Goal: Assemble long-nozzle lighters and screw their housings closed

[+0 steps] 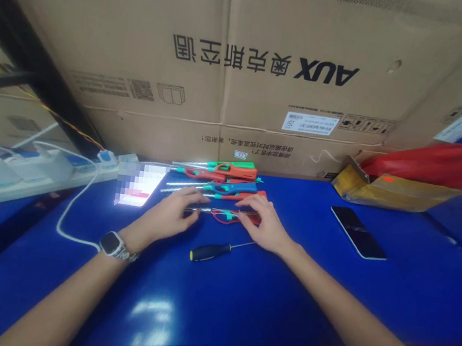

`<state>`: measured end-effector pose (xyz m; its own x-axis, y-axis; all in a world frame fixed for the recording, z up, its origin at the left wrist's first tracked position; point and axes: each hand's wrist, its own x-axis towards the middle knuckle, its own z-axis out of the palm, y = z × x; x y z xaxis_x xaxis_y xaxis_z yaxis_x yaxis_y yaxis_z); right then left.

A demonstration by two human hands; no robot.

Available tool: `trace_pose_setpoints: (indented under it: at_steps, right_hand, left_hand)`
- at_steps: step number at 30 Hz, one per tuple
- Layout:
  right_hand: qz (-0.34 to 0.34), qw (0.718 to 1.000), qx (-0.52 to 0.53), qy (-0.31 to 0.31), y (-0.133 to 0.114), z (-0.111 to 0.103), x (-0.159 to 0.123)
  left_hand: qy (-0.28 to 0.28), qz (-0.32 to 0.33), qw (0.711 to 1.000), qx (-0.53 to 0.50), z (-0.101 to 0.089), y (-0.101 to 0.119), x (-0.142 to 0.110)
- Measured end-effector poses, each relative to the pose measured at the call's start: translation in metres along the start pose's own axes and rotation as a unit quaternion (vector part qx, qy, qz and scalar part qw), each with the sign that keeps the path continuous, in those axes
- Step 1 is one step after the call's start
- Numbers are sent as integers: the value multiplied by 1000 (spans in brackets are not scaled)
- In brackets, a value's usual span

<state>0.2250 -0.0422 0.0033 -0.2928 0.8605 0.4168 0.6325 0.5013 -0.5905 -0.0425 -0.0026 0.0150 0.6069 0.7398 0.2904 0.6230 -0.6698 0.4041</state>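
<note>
Both hands rest on one long-nosed lighter [226,213] with a red body and a teal trigger, lying flat on the blue table [241,298]. My left hand [173,216] curls its fingers round the lighter's metal nozzle end. At the red handle end, my right hand [264,225] presses down with bent fingers. A watch sits on my left wrist [112,244]. Just behind the hands lies a pile of several more lighters [222,177] in red, teal and blue. A screwdriver [215,251] with a black and yellow handle lies on the table just in front of my hands.
A lit phone [139,184] on a white cable lies left of the lighters, beside a white power strip [24,173]. A dark phone [357,232] lies to the right. A large AUX cardboard box [244,68] walls off the back. Red bags [438,165] and a yellow packet sit at right.
</note>
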Motion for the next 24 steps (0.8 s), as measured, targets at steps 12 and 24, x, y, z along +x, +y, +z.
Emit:
trace_pose_setpoints:
  at_steps: [12,24]
  right_hand:
    - [6,992,-126,-9,2,-4,79]
    - [37,953,-233,-192,-11,11,139]
  left_hand:
    - [90,-62,991,80,-13,-21,39]
    - [-39,-57,995,69,-8,-31,98]
